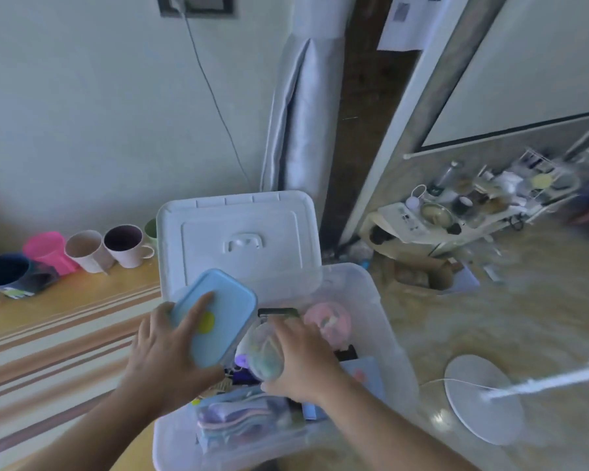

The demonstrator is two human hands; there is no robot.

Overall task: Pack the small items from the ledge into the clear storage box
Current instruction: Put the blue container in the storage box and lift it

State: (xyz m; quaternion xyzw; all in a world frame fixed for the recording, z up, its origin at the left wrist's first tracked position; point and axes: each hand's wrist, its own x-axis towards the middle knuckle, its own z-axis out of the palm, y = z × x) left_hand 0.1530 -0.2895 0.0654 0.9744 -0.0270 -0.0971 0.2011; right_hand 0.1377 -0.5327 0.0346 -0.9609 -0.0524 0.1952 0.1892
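The clear storage box [385, 321] stands open on the floor beside the wooden ledge [65, 311], its white lid [238, 239] leaning up behind it. My left hand [164, 355] grips a light blue lidded container [218, 317] with a yellow dot, held tilted over the box's left side. My right hand [303, 358] holds a clear rounded container [264, 351] with coloured bits inside, low within the box. Several small items lie in the box, among them a pink round thing [327, 319] and a bundle of pastel pieces [238, 416].
Several cups line the ledge by the wall: dark blue [6, 271], pink [48, 249], beige [85, 249] and white [125, 244]. A white fan base [480, 399] sits on the floor to the right. A cluttered low rack [473, 202] stands farther back right.
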